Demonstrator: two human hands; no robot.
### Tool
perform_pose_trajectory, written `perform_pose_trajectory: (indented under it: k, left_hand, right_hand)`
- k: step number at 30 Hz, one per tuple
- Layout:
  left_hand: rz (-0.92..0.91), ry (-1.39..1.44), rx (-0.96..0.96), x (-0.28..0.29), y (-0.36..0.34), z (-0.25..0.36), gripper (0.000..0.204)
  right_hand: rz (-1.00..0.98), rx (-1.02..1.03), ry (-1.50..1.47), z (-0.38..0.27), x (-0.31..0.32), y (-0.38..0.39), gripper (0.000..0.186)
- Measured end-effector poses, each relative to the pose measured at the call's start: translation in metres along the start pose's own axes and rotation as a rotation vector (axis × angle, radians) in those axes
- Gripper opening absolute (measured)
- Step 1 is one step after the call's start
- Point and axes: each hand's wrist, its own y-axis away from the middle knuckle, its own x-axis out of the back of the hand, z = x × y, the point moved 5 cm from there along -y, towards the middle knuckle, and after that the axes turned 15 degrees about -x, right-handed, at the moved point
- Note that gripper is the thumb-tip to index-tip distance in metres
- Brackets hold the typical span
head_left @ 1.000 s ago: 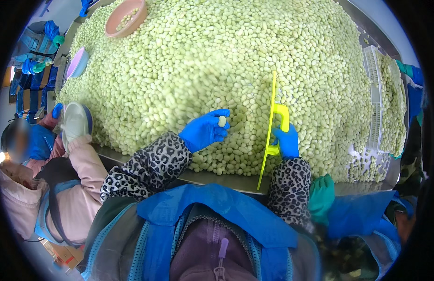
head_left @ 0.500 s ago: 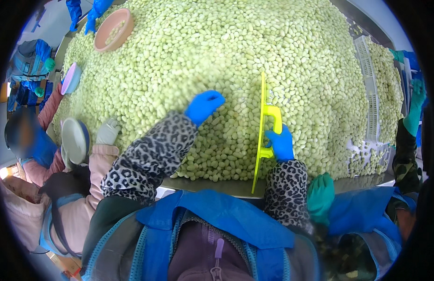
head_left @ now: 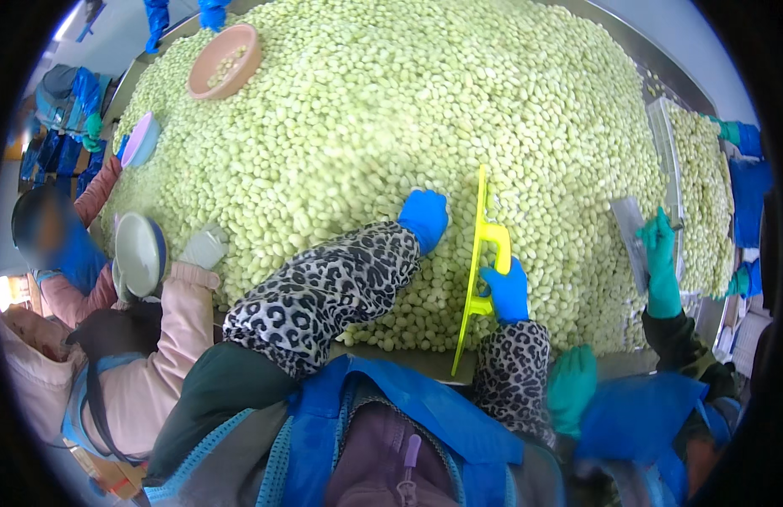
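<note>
"Where was the yellow scraper (head_left: 484,232)?"

"It stood on its long edge, right in the green pile (head_left: 366,110). Its near end reached the edge of the metal table (head_left: 636,46)."

"Who had it?"

"The person in the spotty sleeves (head_left: 336,279). The right hand (head_left: 510,290), in a blue glove, was wrapped around the scraper's handle."

"And the left hand (head_left: 422,220)?"

"It was in a blue glove too, just left of the scraper, with its back facing up. The fingers bent down over the pile, so I could not tell if they were spread, pressed together or pinching a piece."

"What was around them?"

"Pale green oval pieces, heaped over most of the table. Far off to the left, an orange bowl (head_left: 249,63) had some pieces inside it. A purple and blue bowl (head_left: 140,139) was nearer. Closer still, a white bowl (head_left: 138,253) tipped on its side, near a co-worker's white glove (head_left: 204,247)."

"And to the right?"

"Another person's green glove (head_left: 659,266) was up beside a flat grey plate (head_left: 630,241). A second green glove (head_left: 571,380) was near the spotty right sleeve."
</note>
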Motion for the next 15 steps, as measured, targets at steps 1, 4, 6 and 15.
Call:
perform_pose_trajectory:
  k: [1, 4, 6, 15]
  left_hand:
    - [0.05, 0.002, -0.029, 0.003, 0.003, 0.0, 0.013]
    - [0.184, 0.618, 0.08, 0.014, 0.038, -0.006, 0.017]
    - [0.167, 1.367, 0.514, 0.049, 0.068, -0.016, 0.025]
    - [0.704, 1.772, 0.711, 0.058, 0.13, -0.144, 0.021]
  right_hand:
    - [-0.002, -0.005, -0.007, 0.0, 0.0, 0.0, 0.035]
    - [-0.006, -0.02, -0.029, -0.002, 0.0, 0.004, 0.035]
    - [-0.009, -0.022, -0.036, -0.003, -0.001, 0.005, 0.035]
    - [-0.032, -0.008, -0.048, 0.001, 0.001, 0.001, 0.031]
